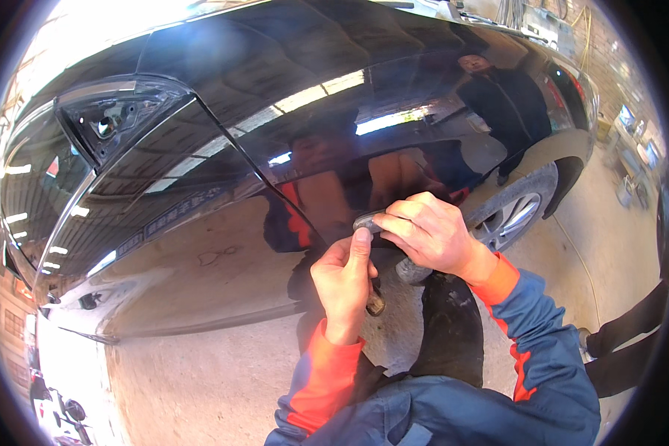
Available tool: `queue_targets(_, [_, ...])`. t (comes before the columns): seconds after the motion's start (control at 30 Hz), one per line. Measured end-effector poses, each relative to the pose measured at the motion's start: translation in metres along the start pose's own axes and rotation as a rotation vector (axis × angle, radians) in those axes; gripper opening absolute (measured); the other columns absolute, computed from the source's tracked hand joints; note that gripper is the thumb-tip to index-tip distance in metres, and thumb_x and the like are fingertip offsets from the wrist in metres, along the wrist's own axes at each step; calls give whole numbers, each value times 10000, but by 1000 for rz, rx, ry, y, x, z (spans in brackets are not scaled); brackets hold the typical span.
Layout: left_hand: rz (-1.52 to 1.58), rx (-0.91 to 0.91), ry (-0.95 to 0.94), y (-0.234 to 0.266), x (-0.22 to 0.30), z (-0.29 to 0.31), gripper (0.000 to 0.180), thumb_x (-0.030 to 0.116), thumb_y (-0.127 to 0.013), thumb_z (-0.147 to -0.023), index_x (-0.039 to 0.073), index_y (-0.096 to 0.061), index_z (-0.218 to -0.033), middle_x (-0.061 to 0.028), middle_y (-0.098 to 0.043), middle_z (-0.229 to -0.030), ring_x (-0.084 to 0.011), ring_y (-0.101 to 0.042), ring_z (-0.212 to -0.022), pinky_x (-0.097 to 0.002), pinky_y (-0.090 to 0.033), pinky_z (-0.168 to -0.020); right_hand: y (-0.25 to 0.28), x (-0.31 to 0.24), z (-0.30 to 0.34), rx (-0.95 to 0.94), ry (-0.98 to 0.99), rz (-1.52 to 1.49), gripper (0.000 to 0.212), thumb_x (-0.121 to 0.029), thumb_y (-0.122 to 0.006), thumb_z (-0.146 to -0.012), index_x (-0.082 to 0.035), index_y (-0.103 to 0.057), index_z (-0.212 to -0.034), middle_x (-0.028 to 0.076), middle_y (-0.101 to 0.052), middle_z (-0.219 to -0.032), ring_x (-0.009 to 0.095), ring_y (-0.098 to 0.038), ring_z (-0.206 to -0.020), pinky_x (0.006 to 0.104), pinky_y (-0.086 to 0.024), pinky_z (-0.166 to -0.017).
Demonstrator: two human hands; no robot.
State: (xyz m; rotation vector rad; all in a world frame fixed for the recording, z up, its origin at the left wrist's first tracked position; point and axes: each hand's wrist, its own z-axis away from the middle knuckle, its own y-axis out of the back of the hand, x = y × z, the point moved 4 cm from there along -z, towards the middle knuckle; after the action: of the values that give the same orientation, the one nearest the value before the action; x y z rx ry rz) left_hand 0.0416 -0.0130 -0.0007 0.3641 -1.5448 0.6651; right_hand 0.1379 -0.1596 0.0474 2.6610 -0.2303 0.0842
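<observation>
Holding a small, elongated grey piece [363, 222] between 2 bare hands, a person in a dark blue work jacket with orange cuffs [496, 279] works before the glossy black side panel of a car [334, 201]. The piece lies near the centre of the view; whether it touches the panel cannot be told. At its 7 o'clock, the left hand [342, 286] is mostly closed, fingers curled, with its thumb pressed on the piece. At 3 o'clock, the right hand [431, 234] is partly closed, bent fingers gripping the other end. At 6 o'clock, a tan, rounded end of an object [377, 304] shows beside the left hand; whether it is held cannot be told. A silver-spoked wheel with a black tyre [524, 212] stands at 3 o'clock, a black triangular mount [115, 119] at 10 o'clock, and a second person's dark-trousered leg [628, 320] at 4 o'clock.
</observation>
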Motion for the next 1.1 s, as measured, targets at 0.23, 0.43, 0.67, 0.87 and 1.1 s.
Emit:
queue_targets(0.23, [-41, -49, 65, 0, 7, -3, 540, 506, -661, -1092, -19, -783, -1061, -1, -608, -608, -51, -460, -447, -233, -351, -431, 2, 3, 2, -11, -31, -54, 436, -51, -871, -766, -73, -756, -1186, 47, -670, -1045, 254, -656, -857, 353, -571, -687])
queue_targets(0.43, [-18, -92, 194, -2, 11, -4, 572, 540, -667, -1079, -20, -782, -1074, -3, -596, -618, -74, -461, -444, -242, -349, -431, 1, 6, 4, -16, -24, -74, 481, -44, -890, -726, -54, -744, -1184, 71, -655, -1071, 266, -667, -861, 367, -590, -691])
queue_targets(0.67, [7, -77, 281, -2, 15, -4, 574, 546, -667, -1061, -15, -786, -1058, 8, -546, -599, -85, -414, -427, -256, -342, -425, -1, 10, 4, -14, 16, -75, 471, -58, -872, -745, -68, -741, -1197, 60, -654, -1056, 266, -671, -858, 362, -596, -697])
queue_targets(0.87, [47, -102, 307, -4, 13, -4, 569, 534, -664, -1056, -20, -793, -1069, -5, -562, -602, -85, -427, -432, -257, -354, -434, -1, 12, 6, -28, 29, -75, 463, -59, -853, -753, -74, -735, -1201, 48, -655, -1053, 250, -669, -859, 346, -600, -710])
queue_targets(1.1, [51, -86, 214, -5, 11, -1, 509, 450, -675, -1090, -47, -784, -1076, -23, -598, -610, -81, -470, -438, -244, -359, -434, 0, 10, 6, -4, -4, -76, 427, -72, -828, -766, -65, -731, -1182, 34, -651, -1041, 225, -660, -877, 321, -602, -721])
